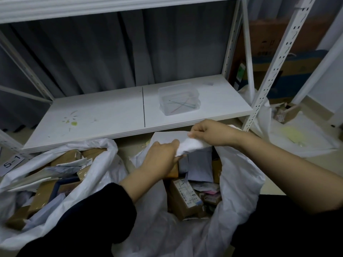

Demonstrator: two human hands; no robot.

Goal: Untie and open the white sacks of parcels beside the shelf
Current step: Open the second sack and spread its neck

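Note:
A white sack stands open on the floor in front of me, with brown cardboard parcels and grey mailers inside. My left hand grips the bunched far rim of this sack. My right hand pinches the same bunched fabric just to the right and a little higher. A second white sack lies open on the left, full of brown boxes and envelopes. A third white sack lies at the right, past the shelf post.
A white metal shelf stands just behind the sacks; a clear plastic box with coloured ties sits on it. A label reading 5-1 hangs at the left. Cardboard boxes stand behind the right post.

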